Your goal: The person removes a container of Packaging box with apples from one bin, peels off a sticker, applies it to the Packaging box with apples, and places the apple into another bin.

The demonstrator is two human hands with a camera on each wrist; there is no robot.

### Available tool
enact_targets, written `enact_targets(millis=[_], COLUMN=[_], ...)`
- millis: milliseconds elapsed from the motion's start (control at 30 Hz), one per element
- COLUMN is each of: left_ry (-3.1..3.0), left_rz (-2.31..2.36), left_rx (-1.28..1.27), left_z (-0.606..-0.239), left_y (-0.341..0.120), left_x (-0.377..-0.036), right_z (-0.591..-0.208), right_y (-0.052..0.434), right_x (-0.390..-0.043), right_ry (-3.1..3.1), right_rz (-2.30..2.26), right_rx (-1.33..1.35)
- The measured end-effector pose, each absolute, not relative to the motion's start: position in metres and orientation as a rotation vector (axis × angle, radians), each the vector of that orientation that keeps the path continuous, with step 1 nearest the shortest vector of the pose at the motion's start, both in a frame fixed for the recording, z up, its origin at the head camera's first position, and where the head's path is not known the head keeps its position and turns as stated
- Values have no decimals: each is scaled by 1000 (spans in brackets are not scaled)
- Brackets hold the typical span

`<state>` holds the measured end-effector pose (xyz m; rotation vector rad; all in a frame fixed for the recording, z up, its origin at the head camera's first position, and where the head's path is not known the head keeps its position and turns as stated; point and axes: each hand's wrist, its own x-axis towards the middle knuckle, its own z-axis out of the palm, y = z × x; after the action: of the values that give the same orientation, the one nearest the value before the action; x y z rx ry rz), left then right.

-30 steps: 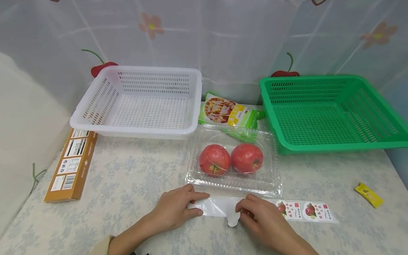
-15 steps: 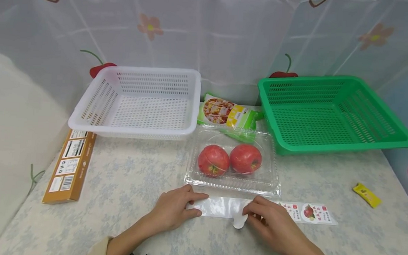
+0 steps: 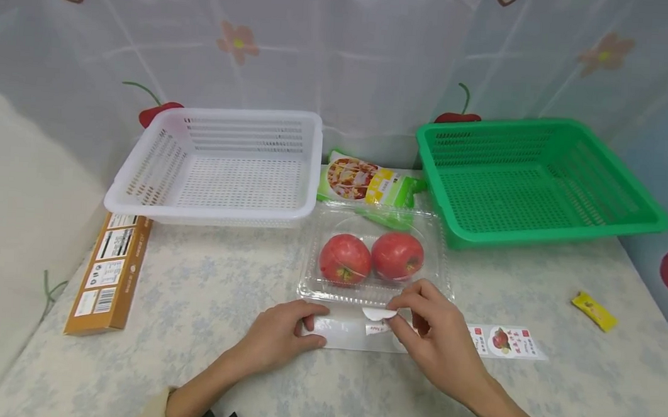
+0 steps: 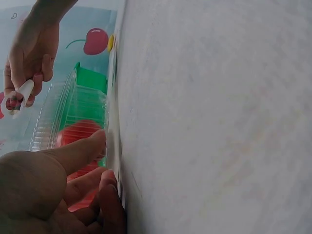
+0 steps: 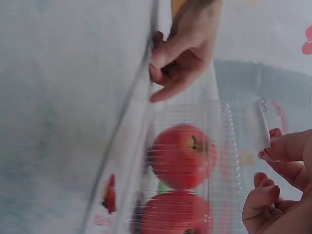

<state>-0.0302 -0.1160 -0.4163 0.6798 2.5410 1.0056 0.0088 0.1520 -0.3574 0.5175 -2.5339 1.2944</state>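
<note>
My right hand (image 3: 440,340) pinches a peeled sticker (image 3: 378,313) between thumb and index finger, raised off the table. Its white back faces up, with a bit of red print below. Beneath it lies a long backing strip (image 3: 341,336), glossy and bare at the left, with printed apple stickers (image 3: 505,341) at the right end. My left hand (image 3: 276,334) rests at the strip's left end, thumb and index finger apart and touching it. Just behind the strip sits a clear plastic clamshell box (image 3: 307,286) with two red apples (image 3: 345,259) inside.
A white basket (image 3: 211,213) stands back left, a green basket (image 3: 559,233) back right. Between them lies a green food bag (image 3: 364,182). An orange-brown box (image 3: 116,273) lies at the left, a small yellow packet (image 3: 595,310) at the right.
My right hand has lifted the sticker off the strip and brought it up toward the clamshell's front edge. My left hand stays at the strip's left end.
</note>
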Motion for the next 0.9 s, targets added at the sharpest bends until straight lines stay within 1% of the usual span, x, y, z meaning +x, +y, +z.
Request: enact_targets(millis=[267, 400, 533, 700, 900], left_ry=[2319, 2313, 2326, 2339, 2255], left_rz=[1346, 1503, 1769, 1951, 1929], left_rx=[444, 304, 175, 230, 344], left_z=[-413, -410, -408, -405, -403], left_y=[-132, -133, -132, -128, -121], left_x=[-40, -42, -44, -51, -61], right_z=[-340, -341, -349, -355, -356], right_y=[155, 158, 156, 155, 157], right_x=[-35, -57, -74, -79, -77], right_ry=[-2492, -2530, -2581, -2619, -2668], right_rz=[1442, 1445, 1455, 1480, 1504], right_rx=[452, 389, 348, 347, 316])
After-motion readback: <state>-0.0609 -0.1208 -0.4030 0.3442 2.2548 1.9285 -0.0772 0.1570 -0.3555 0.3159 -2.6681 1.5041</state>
